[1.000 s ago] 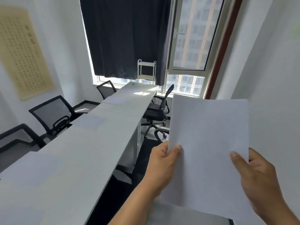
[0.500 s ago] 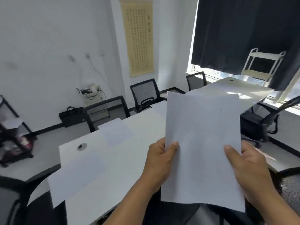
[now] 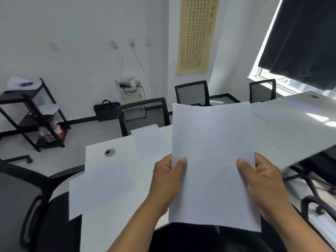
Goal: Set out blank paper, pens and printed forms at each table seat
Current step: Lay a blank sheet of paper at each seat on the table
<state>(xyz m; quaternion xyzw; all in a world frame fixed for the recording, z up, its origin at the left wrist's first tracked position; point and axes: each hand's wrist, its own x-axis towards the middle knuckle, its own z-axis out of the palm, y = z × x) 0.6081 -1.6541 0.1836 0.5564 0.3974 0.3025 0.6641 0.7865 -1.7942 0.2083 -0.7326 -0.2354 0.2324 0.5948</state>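
The view has swung left within the last second: the window has moved from centre to the 2 o'clock edge, and the near end of the bench (image 3: 101, 153) now fills the lower frame.

At 8 o'clock, one blank sheet (image 3: 99, 186) lies at the corner seat and overhangs the bench edge. At 10 o'clock from the hands, a second sheet (image 3: 149, 140) lies before a mesh chair (image 3: 143, 113).

The left hand (image 3: 167, 180) pinches the paper stack (image 3: 214, 160), thumb on top, fingers hidden behind. The right hand (image 3: 261, 180) grips the opposite edge likewise. The stack is held tilted above the bench, its grip unchanged.

A third sheet (image 3: 261, 115) lies at 2 o'clock. The turn suggests the person is checking or choosing the next seat. No pens or printed forms are visible.
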